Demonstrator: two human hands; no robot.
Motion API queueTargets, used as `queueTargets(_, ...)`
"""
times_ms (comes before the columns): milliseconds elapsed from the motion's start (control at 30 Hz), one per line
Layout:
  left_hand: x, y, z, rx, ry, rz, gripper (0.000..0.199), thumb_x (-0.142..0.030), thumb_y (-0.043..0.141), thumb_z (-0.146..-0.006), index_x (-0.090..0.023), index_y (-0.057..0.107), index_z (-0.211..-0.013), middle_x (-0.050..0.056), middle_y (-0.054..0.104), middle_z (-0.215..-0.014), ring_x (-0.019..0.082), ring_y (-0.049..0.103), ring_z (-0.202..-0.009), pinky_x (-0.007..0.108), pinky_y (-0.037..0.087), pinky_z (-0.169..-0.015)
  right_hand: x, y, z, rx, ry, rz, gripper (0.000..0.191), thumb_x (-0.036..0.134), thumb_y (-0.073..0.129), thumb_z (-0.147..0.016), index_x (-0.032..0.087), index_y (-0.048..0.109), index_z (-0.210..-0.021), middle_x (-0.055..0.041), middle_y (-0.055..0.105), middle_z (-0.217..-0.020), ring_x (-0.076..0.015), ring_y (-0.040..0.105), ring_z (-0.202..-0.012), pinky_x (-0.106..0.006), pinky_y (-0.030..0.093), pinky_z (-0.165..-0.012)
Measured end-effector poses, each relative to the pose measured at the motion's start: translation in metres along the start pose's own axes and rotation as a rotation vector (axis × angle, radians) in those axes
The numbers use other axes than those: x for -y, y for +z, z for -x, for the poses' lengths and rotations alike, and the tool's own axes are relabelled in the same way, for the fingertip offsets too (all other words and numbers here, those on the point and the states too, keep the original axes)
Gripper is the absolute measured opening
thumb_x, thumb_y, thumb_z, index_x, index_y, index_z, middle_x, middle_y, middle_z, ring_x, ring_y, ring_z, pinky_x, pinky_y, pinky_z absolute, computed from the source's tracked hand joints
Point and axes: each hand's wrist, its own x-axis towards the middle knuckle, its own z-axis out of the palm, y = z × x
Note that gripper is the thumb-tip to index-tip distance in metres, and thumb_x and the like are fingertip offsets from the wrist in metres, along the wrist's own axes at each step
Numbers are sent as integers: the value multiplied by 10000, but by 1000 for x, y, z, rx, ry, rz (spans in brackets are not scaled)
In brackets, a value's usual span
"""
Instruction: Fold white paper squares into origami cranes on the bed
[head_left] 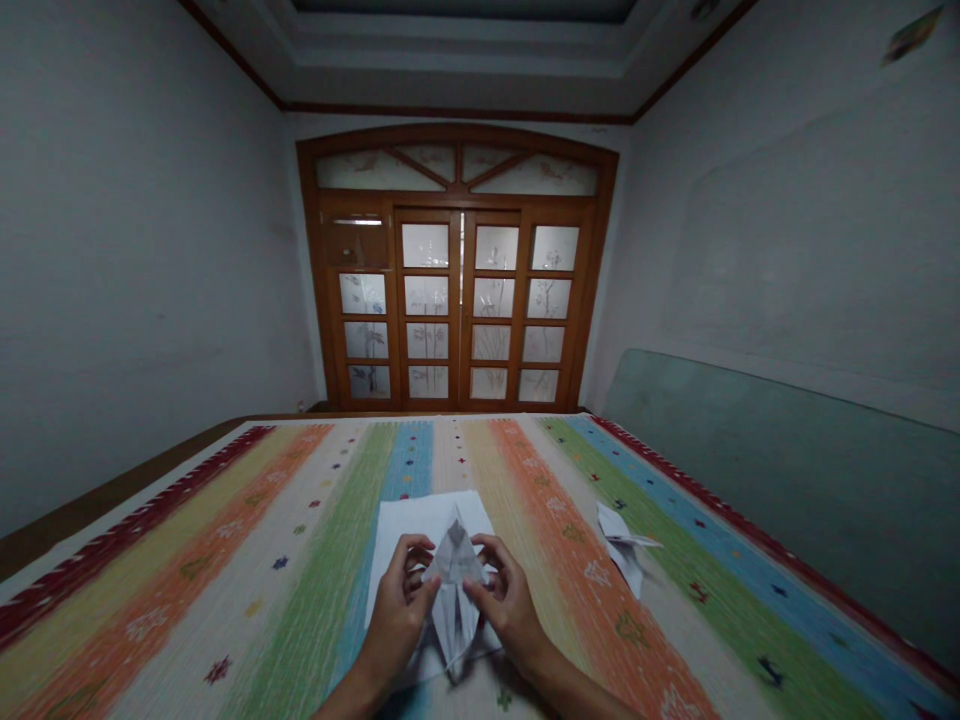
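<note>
Folded paper [457, 575] held between two hands above a striped cloth [322, 590].
Left hand [405, 600] and right hand [510, 600], fingers curled, pinch its opposite sides toward the cloth's near edge; at least one white sheet [394, 520] lies beneath, one paper figure [624, 548] toward the right edge.

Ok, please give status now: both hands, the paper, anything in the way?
Left hand and right hand both gripping folded paper. White sheet lies beneath. Second folded paper off to the right, not in the way.
</note>
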Motion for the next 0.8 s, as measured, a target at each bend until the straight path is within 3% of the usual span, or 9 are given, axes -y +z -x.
queueTargets(267, -4, 5, 2, -69, 23, -46, 226, -390, 647, -865, -224, 563, -992, 17, 591, -976, 206, 667, -854, 246, 544, -650, 5, 4, 2, 134, 73, -164, 709, 453, 810, -734, 299, 402, -1293, -7, 618, -960, -148, 651, -665, -222, 493, -536)
queueTargets(467, -5, 5, -3, -133, -33, 22, 233, -402, 644, -846, -222, 555, -963, -6, 595, -951, 164, 663, -695, 249, 549, -617, 2, 4, 1, 196, 115, -224, 938, 312, 851, -629, 358, 306, -1390, 8, 526, -1047, -116, 635, -656, -199, 469, -495)
queueTargets(667, -6, 8, -2, -143, -36, 15, 249, -393, 699, -784, -216, 582, -912, -1, 615, -919, 162, 654, -670, 246, 535, -622, -1, 7, 0, 175, 145, -160, 872, 135, 779, -624, 303, 355, -1367, 77, 606, -778, -102, 603, -598, -184, 437, -538)
queueTargets(800, -10, 9, 1, -11, -19, 23, 246, -341, 722, -740, -212, 612, -919, 2, 634, -885, 193, 662, -757, 254, 534, -670, 0, 8, 1, 163, 160, -169, 805, 206, 777, -672, 297, 352, -1349, 44, 655, -874, -101, 623, -547, -207, 502, -512)
